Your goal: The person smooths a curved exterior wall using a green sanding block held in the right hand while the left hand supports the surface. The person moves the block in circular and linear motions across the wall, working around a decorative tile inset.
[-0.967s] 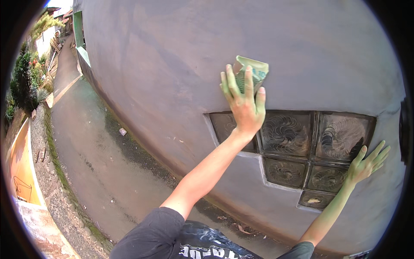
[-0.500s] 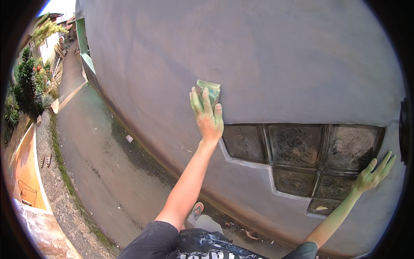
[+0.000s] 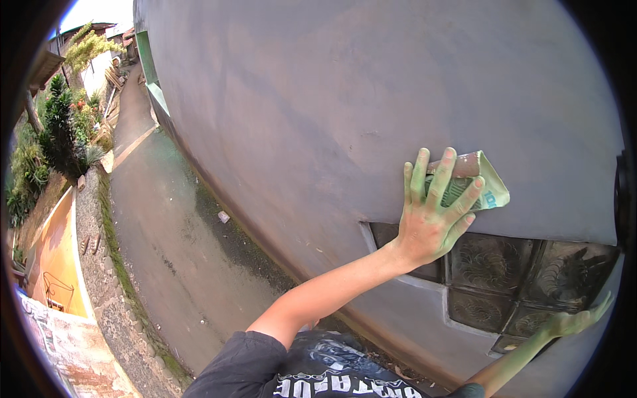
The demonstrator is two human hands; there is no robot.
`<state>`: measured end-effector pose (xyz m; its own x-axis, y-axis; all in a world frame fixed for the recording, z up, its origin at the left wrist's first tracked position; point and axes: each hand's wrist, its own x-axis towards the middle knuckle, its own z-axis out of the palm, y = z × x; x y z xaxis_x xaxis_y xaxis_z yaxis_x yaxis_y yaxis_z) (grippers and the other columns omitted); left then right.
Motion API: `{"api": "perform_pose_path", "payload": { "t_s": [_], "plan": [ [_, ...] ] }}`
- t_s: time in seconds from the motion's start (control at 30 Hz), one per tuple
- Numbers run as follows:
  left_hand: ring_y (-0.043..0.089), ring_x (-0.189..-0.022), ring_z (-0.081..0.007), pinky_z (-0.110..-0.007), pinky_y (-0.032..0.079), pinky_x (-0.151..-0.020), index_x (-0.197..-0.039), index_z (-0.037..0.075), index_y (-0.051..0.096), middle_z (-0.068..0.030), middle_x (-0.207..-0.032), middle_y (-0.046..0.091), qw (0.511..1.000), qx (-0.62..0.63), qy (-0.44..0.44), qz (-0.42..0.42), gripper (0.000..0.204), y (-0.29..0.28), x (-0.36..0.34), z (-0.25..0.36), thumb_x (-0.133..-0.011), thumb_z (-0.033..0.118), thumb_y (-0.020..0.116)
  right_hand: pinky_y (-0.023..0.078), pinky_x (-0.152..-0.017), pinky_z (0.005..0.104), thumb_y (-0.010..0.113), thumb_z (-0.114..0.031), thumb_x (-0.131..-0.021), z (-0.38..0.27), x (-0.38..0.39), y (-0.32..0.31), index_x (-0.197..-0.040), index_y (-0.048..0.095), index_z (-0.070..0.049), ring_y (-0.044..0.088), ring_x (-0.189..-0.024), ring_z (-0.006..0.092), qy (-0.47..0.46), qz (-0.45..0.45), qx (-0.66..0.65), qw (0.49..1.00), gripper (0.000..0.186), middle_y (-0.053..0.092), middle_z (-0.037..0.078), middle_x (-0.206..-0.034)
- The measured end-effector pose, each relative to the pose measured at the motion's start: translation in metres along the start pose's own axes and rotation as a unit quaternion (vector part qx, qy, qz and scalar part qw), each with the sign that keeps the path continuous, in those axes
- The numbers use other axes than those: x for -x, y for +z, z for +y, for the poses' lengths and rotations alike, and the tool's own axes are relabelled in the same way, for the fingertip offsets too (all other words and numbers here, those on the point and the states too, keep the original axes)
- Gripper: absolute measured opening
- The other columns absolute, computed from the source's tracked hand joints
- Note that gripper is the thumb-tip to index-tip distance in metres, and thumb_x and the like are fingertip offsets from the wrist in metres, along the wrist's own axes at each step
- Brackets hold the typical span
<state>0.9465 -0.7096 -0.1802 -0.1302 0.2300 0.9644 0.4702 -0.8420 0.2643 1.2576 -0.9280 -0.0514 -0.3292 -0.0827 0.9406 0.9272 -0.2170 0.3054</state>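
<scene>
My left hand, dusted green, presses a folded sheet of sandpaper against the grey wall. The sheet has a pale green printed back, and a brown strip shows along its curled upper edge. My fingers are spread over it, hiding part of it, just above the panel of patterned glass blocks. At the far right my right hand, also greenish, leans on the wall beside the blocks, fingers stretched out and holding nothing.
A paved path runs along the wall's foot, with a small pale stone on it. Across it are a mossy kerb, plants and an orange wall. A green-framed opening is farther along the wall.
My left hand has slid right and slightly down with the sandpaper, from left of the glass blocks to above them. The view has shifted; my right hand appears lower, still at the wall.
</scene>
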Motion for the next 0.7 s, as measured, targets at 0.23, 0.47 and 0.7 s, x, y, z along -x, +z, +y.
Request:
{"api": "perform_pose_path", "payload": {
  "t_s": [0.23, 0.47, 0.7],
  "plan": [
    [0.049, -0.146, -0.0380, -0.053, 0.034, -0.124, -0.154, 0.026, 0.043, -0.0129, -0.155, 0.058, 0.989, 0.081, 0.103, 0.069, 0.089, -0.001, 0.004, -0.021, -0.080, 0.032, 0.092, 0.026, -0.126, 0.0678, 0.051, -0.040, -0.108, -0.248, 0.084, 0.037, -0.138, 0.059, -0.036, 0.037, -0.153, 0.0448, -0.167, -0.106, -0.344, 0.918, 0.031, 0.041, 0.020, -0.161],
    [0.059, -0.139, -0.0337, -0.050, 0.044, -0.118, -0.153, 0.015, 0.039, -0.0132, -0.148, 0.064, 0.976, 0.185, 0.104, 0.053, 0.065, -0.020, 0.023, -0.070, -0.099, 0.029, 0.073, 0.011, -0.125, 0.0704, 0.036, -0.071, -0.105, -0.327, 0.075, 0.104, -0.156, 0.053, -0.015, 0.017, -0.157, 0.0559, 0.103, -0.205, -0.260, 0.938, 0.078, 0.031, 0.031, -0.167],
    [0.034, -0.158, -0.0309, -0.052, 0.018, -0.131, -0.149, 0.028, 0.062, -0.0077, -0.163, 0.051, 0.987, 0.027, 0.109, -0.119, 0.068, -0.082, 0.034, -0.150, -0.087, 0.044, 0.082, 0.012, -0.121, 0.0766, 0.054, -0.071, -0.099, -0.346, 0.022, 0.126, -0.155, 0.051, -0.014, 0.009, -0.158, 0.0555, 0.135, -0.157, -0.010, 0.978, 0.080, 0.025, 0.029, -0.170]
  ]
}}
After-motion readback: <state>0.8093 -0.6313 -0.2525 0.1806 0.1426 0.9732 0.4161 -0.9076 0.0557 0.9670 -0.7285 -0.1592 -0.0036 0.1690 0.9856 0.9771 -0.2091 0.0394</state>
